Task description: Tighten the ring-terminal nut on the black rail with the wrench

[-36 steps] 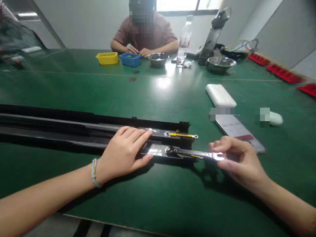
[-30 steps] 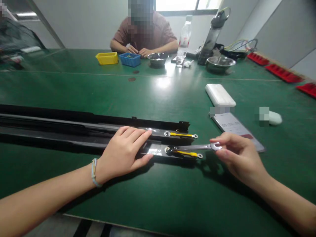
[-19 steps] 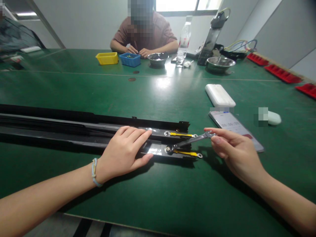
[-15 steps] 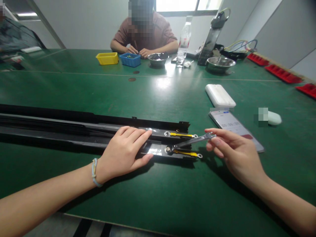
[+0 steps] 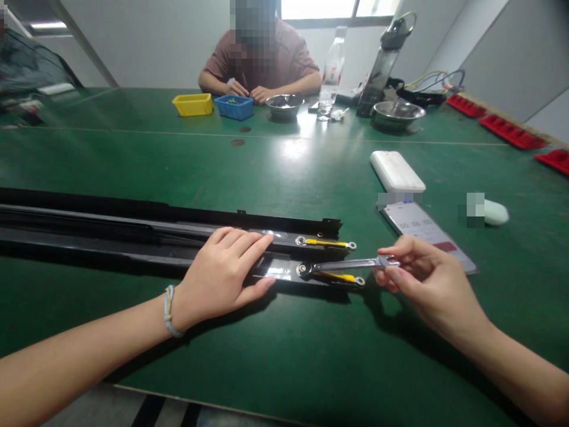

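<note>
A long black rail assembly lies across the green table. My left hand rests flat on it, fingers stretched out, pressing near its right end. My right hand pinches the free end of a small silver wrench. The wrench's other end sits on a fastener at the near rail's end. Two yellow-sleeved wires with ring terminals lie there, one on the far rail and one just under the wrench.
A phone, a white power bank and a small white object lie to the right. Across the table a person sits behind yellow and blue bins, two metal bowls and a water bottle. Red trays line the right edge.
My right hand swung the wrench handle away from me about the fastener, then back toward me to near level. My left hand has stayed still on the rail.
</note>
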Motion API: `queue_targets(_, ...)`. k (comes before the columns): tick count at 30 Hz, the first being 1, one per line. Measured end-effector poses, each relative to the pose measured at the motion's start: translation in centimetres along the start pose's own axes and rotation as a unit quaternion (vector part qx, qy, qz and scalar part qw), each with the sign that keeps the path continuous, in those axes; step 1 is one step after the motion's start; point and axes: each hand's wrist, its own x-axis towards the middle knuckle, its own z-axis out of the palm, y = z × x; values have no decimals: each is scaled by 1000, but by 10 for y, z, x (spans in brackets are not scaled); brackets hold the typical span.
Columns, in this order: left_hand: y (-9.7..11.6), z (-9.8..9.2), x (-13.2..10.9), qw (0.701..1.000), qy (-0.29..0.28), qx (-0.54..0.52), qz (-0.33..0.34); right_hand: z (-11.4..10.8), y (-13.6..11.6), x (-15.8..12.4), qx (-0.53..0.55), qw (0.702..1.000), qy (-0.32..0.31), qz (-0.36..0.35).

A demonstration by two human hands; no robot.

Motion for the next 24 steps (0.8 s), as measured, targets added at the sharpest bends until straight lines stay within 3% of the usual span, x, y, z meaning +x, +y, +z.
queue_targets(19, 6, -7, -7, 1000, -8, 1, -3, -11, 3, 12, 11, 998, -31, 50)
queue_targets(24, 6, -10, -8, 1000, -8, -7, -6, -19, -4, 12, 0, 993, -87, 76)
